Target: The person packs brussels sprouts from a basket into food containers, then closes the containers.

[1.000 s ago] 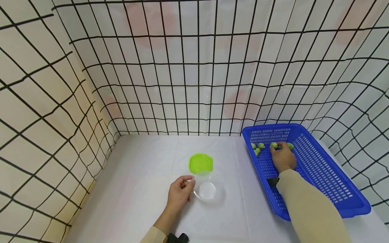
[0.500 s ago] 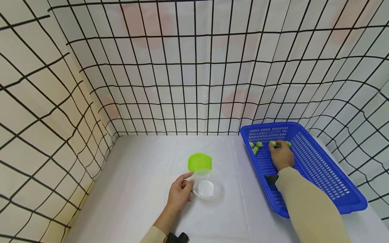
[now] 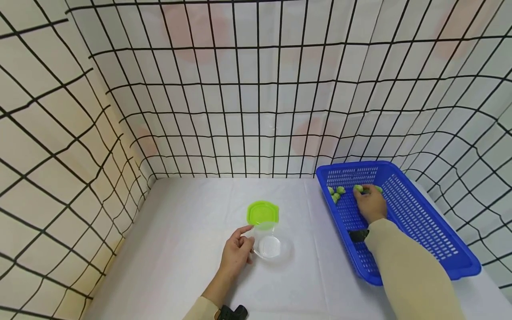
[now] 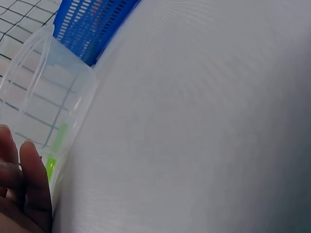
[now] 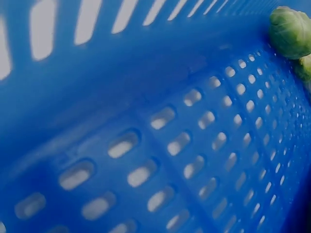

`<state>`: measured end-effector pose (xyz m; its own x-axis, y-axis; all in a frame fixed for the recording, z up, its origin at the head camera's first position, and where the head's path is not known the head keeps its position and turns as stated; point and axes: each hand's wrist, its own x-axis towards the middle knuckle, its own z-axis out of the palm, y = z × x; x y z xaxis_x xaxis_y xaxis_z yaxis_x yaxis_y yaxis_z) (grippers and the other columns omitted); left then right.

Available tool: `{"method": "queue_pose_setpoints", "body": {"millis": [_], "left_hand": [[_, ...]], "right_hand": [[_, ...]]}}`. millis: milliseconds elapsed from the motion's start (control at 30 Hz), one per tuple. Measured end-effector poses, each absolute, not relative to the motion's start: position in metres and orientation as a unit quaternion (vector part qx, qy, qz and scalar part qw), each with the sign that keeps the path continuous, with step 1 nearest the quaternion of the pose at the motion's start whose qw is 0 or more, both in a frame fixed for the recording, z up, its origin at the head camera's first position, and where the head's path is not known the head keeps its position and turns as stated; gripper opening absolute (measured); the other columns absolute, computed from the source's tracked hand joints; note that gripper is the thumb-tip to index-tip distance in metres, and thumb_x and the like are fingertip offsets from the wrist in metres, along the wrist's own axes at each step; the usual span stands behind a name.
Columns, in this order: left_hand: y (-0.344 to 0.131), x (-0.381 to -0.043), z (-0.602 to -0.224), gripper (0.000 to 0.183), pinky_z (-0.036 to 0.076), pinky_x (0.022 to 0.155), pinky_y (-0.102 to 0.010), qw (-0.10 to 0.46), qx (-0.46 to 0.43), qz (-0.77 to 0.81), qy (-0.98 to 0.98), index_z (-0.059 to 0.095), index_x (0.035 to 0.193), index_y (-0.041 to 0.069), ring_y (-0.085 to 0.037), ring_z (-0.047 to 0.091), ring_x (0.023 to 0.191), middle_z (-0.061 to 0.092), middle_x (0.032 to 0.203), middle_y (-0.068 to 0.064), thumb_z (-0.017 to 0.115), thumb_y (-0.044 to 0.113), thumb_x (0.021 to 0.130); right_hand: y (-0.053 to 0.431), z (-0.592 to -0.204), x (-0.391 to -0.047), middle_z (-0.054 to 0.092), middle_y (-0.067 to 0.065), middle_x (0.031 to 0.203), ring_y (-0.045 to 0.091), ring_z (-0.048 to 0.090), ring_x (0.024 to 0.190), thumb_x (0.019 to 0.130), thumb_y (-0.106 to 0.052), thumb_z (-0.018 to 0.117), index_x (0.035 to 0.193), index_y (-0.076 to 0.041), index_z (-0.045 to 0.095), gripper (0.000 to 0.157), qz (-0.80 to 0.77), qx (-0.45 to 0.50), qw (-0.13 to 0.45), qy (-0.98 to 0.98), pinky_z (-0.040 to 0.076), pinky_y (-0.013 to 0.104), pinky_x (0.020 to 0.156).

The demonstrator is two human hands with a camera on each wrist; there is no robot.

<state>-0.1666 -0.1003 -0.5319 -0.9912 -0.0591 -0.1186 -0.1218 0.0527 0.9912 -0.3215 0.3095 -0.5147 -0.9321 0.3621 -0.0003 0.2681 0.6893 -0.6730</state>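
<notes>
In the head view my left hand [image 3: 237,251] pinches the rim of a clear plastic bowl [image 3: 269,247] that stands on the white cloth. The left wrist view shows the bowl's side wall [image 4: 63,92] beside the curled fingers [image 4: 34,179]. A bright green lid [image 3: 262,212] lies just behind the bowl. My right hand [image 3: 371,205] reaches down into a blue slotted basket [image 3: 412,224], its fingers curled on a Brussels sprout [image 3: 358,188]. Another sprout [image 3: 378,189] shows past the knuckles. The right wrist view catches sprouts [image 5: 291,33] but not the fingers.
Several more Brussels sprouts [image 3: 336,194] lie at the basket's left end wall. Black wire mesh [image 3: 258,111] in front of white sheeting encloses the back and sides. The white-covered table [image 3: 180,222] runs underneath.
The view has shifted slightly. Both hands keep almost the same places, the left at the bowl's rim and the right among the sprouts.
</notes>
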Motion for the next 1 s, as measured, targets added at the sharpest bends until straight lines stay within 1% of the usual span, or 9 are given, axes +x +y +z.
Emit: {"method": "queue_pose_setpoints", "body": {"millis": [100,167,300,433,500,633,733,833,1000], "left_hand": [[-0.100,-0.167,-0.531,0.042,0.052,0.044,-0.021,0.027,-0.056,0.688,0.723,0.059,0.139,0.005,-0.013,0.055,0.060,0.053,0.067,0.003,0.059,0.007,0.097],[-0.099,-0.166,-0.530,0.042,0.052,0.045,-0.021,0.026,-0.050,0.686,0.725,0.059,0.139,0.006,-0.014,0.057,0.063,0.052,0.067,0.003,0.060,0.007,0.097],[-0.098,-0.166,-0.530,0.041,0.053,0.045,-0.021,0.020,-0.052,0.686,0.726,0.062,0.138,0.011,-0.013,0.057,0.063,0.052,0.067,0.004,0.061,0.010,0.096],[-0.098,-0.166,-0.530,0.041,0.053,0.045,-0.021,0.019,-0.050,0.683,0.729,0.063,0.137,0.011,-0.011,0.055,0.060,0.053,0.068,0.004,0.061,0.012,0.096],[-0.098,-0.166,-0.530,0.041,0.053,0.045,-0.021,0.020,-0.050,0.682,0.729,0.063,0.137,0.011,-0.011,0.055,0.058,0.053,0.068,0.003,0.061,0.013,0.097],[-0.098,-0.165,-0.530,0.041,0.053,0.046,-0.021,0.021,-0.052,0.682,0.729,0.063,0.138,0.011,-0.010,0.053,0.056,0.054,0.068,0.003,0.061,0.013,0.097],[-0.098,-0.164,-0.529,0.041,0.054,0.046,-0.021,0.021,-0.055,0.684,0.727,0.062,0.138,0.011,-0.009,0.052,0.055,0.054,0.068,0.002,0.062,0.013,0.097],[-0.098,-0.163,-0.529,0.042,0.053,0.046,-0.021,0.023,-0.058,0.686,0.725,0.062,0.139,0.011,-0.009,0.052,0.055,0.055,0.068,0.002,0.062,0.013,0.097],[-0.098,-0.162,-0.524,0.041,0.052,0.046,-0.020,0.026,-0.061,0.688,0.722,0.061,0.139,0.007,-0.010,0.051,0.055,0.055,0.069,-0.001,0.061,0.009,0.098]], "right_hand": [[0.313,-0.512,-0.322,0.068,0.022,0.114,0.028,0.064,0.092,0.104,-0.040,0.052,0.146,-0.001,0.049,0.057,0.364,-0.163,0.073,-0.914,0.046,0.029,0.064],[0.314,-0.510,-0.322,0.067,0.022,0.113,0.028,0.063,0.091,0.104,-0.039,0.053,0.144,0.000,0.050,0.056,0.367,-0.160,0.078,-0.913,0.045,0.028,0.063],[0.315,-0.508,-0.321,0.066,0.024,0.117,0.033,0.063,0.098,0.104,-0.039,0.053,0.143,0.001,0.051,0.056,0.365,-0.155,0.080,-0.914,0.049,0.035,0.069],[0.315,-0.504,-0.321,0.064,0.026,0.121,0.037,0.062,0.105,0.104,-0.039,0.053,0.143,0.001,0.050,0.056,0.362,-0.149,0.078,-0.917,0.052,0.044,0.078],[0.314,-0.500,-0.321,0.065,0.025,0.119,0.034,0.062,0.101,0.104,-0.039,0.053,0.143,0.001,0.050,0.056,0.361,-0.146,0.081,-0.917,0.051,0.041,0.076],[0.314,-0.494,-0.324,0.067,0.021,0.110,0.024,0.060,0.084,0.104,-0.041,0.054,0.142,-0.002,0.052,0.056,0.368,-0.132,0.086,-0.916,0.046,0.030,0.065],[0.312,-0.489,-0.326,0.066,0.018,0.106,0.018,0.058,0.077,0.103,-0.043,0.056,0.142,-0.003,0.052,0.056,0.376,-0.120,0.091,-0.914,0.046,0.027,0.059],[0.309,-0.484,-0.328,0.065,0.017,0.106,0.018,0.057,0.077,0.103,-0.044,0.055,0.142,-0.003,0.052,0.057,0.380,-0.108,0.097,-0.914,0.046,0.027,0.059],[0.301,-0.472,-0.329,0.063,0.018,0.110,0.023,0.058,0.083,0.103,-0.047,0.055,0.143,-0.005,0.053,0.058,0.382,-0.086,0.109,-0.914,0.047,0.027,0.062]]}}
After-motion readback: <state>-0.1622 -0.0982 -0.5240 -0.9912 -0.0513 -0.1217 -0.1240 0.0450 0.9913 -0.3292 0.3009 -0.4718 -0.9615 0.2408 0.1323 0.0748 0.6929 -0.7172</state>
